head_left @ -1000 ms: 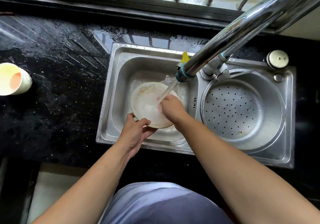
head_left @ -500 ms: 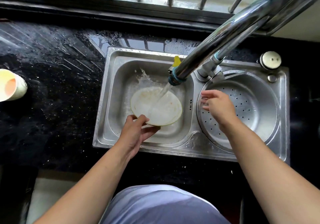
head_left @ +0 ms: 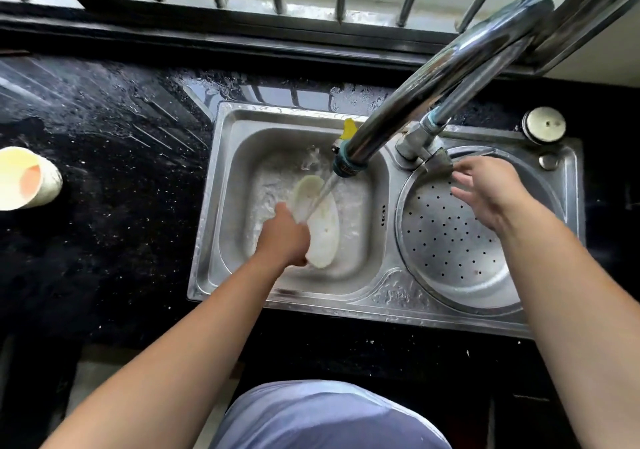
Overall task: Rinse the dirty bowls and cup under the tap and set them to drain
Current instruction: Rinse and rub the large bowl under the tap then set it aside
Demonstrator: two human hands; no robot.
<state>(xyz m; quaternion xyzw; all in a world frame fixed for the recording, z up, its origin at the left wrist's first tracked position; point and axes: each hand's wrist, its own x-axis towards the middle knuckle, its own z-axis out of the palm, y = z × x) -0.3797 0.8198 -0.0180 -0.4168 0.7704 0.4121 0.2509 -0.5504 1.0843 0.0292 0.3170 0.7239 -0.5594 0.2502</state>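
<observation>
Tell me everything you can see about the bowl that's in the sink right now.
The bowl is pale cream and smooth, like ceramic or plastic. It is tipped steeply on edge in the left basin, slightly blurred. The left hand grips its near rim, and the tap's stream strikes its upper part.

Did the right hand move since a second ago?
Yes. The right hand left the white round bowl in the left steel basin and went right. It is now above the round perforated steel basin.

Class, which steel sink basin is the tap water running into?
The rectangular left basin, holding the pale bowl; the round right one holds a perforated strainer.
</observation>
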